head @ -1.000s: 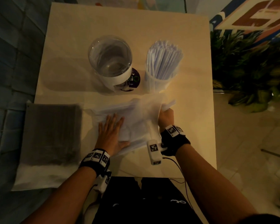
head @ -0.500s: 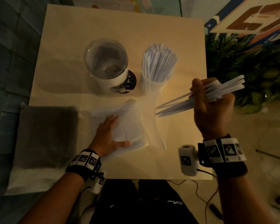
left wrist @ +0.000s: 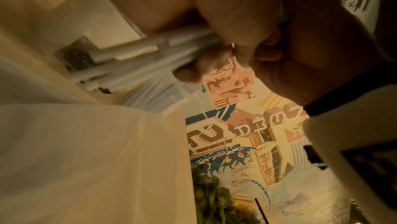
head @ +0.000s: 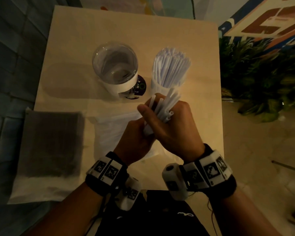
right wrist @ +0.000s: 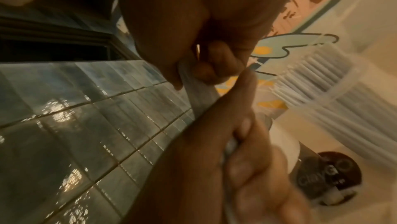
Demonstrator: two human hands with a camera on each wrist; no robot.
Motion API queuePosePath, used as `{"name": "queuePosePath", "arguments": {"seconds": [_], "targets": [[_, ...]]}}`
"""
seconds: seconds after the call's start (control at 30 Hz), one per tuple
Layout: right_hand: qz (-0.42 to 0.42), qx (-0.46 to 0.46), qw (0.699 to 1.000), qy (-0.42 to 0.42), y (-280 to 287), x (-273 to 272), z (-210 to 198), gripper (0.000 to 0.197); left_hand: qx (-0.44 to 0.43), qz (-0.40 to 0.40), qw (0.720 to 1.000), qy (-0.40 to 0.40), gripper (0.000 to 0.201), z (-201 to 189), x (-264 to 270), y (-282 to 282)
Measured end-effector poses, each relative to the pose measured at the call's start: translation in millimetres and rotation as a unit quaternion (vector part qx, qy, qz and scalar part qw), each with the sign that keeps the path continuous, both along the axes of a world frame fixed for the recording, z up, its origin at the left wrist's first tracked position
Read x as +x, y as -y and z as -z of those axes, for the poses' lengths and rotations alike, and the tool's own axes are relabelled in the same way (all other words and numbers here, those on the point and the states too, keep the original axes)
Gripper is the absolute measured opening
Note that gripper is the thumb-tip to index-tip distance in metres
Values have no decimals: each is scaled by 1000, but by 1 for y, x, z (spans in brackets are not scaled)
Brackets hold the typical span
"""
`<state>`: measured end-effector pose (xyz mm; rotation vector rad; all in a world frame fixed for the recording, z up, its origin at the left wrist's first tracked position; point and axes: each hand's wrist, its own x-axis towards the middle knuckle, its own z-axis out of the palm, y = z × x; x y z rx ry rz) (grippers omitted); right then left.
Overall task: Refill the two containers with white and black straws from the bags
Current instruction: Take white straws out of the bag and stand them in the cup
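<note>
Above the table's middle, my right hand [head: 162,114] grips a bundle of white straws [head: 169,101], their tips pointing toward the far containers. My left hand [head: 140,132] is curled round the bundle's near end. The wrist views show the white straws [left wrist: 128,61] [right wrist: 198,98] held between curled fingers. Behind them stands a clear container [head: 115,65] with nothing in it. To its right is a container filled with white straws [head: 170,68]. The translucent bag of white straws [head: 112,128] lies under my hands. The bag of black straws [head: 49,143] lies at the left.
The beige table [head: 75,48] has bare surface at the back and far left. A dark round disc [head: 140,86] lies between the two containers. Plants [head: 262,79] stand off the table's right edge, and tiled floor runs along its left.
My right hand swung the straw bundle from out at the right back over the table's middle. My left hand came up off the bag and took hold of the bundle's near end.
</note>
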<state>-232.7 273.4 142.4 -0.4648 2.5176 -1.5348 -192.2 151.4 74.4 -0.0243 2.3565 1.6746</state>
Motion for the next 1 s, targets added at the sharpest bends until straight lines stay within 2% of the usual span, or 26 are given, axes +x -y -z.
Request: {"name": "queuePosePath", "arguments": {"seconds": [0.1, 0.2, 0.3, 0.47, 0.5, 0.57, 0.63, 0.67, 0.73, 0.8, 0.83, 0.93, 1.0], "targets": [[-10, -7, 1000, 6, -3, -6, 2, 16, 5, -8, 1000, 6, 29, 5, 5, 5], [41, -49, 997, -30, -10, -18, -4, 38, 6, -10, 1000, 17, 42, 7, 9, 9], [74, -74, 993, -62, -20, -29, -10, 46, 23, -2, 1000, 14, 33, 11, 10, 13], [-105, 61, 992, -24, -7, -21, 1, 49, 29, 22, 999, 2, 41, 11, 7, 13], [-104, 51, 993, -12, -7, -18, 5, 50, 34, 16, 999, 19, 40, 11, 6, 13], [-49, -36, 998, 27, -10, -15, 15, 47, 63, -30, 995, 72, 42, 12, 3, 17], [29, -122, 988, 93, -13, -12, 30, 43, 174, -132, 970, 109, 43, 12, -3, 27], [62, -145, 977, 146, -14, -11, 41, 44, 226, -170, 955, 91, 39, 11, -7, 32], [99, -169, 935, 294, -13, -5, 64, 54, 324, -186, 927, 20, 38, 5, -15, 40], [112, -198, 876, 426, -8, 2, 83, 64, 422, -182, 888, -13, 43, -1, -22, 45], [118, -232, 840, 476, -4, 6, 90, 68, 442, -182, 878, -17, 44, -5, -23, 46], [136, -349, 740, 559, 16, 15, 96, 72, 449, -156, 879, -28, 40, -10, -20, 43], [129, -395, 703, 577, 29, 18, 95, 75, 427, -134, 893, -43, 34, -9, -15, 37]]}}
